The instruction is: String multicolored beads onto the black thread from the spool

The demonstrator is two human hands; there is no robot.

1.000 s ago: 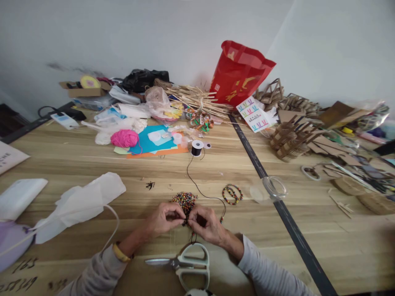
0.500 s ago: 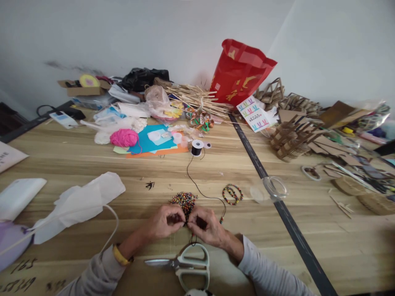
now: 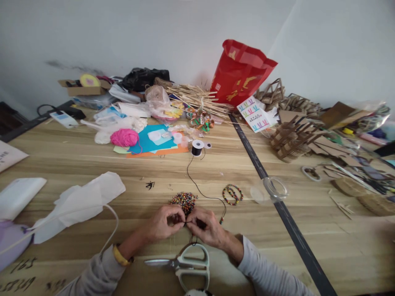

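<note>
My left hand (image 3: 169,222) and my right hand (image 3: 204,225) meet fingertip to fingertip, each pinching the black cord (image 3: 194,240), most of which my fingers hide. A loop of it hangs below my right hand. Just beyond my fingers lies a heap of multicoloured beads (image 3: 184,200). From a spool of black cord (image 3: 197,148) a strand runs toward my right hand, with a few beads (image 3: 221,220) near its end. Close to my wrists rest scissors (image 3: 193,263) with pale handles, blades pointing left. Two beaded bracelets (image 3: 232,194) lie to the right of the heap.
Short black cord scraps (image 3: 149,185) lie left of the beads. A clear tape roll (image 3: 275,188) sits on the dark strip. White cloth (image 3: 83,201) is at left; pink yarn (image 3: 124,138), a red bag (image 3: 242,72) and small woven baskets (image 3: 290,139) stand farther back.
My right hand has shifted very slightly to the left, still pinching close against my left fingertips. Everything else on the table looks the same.
</note>
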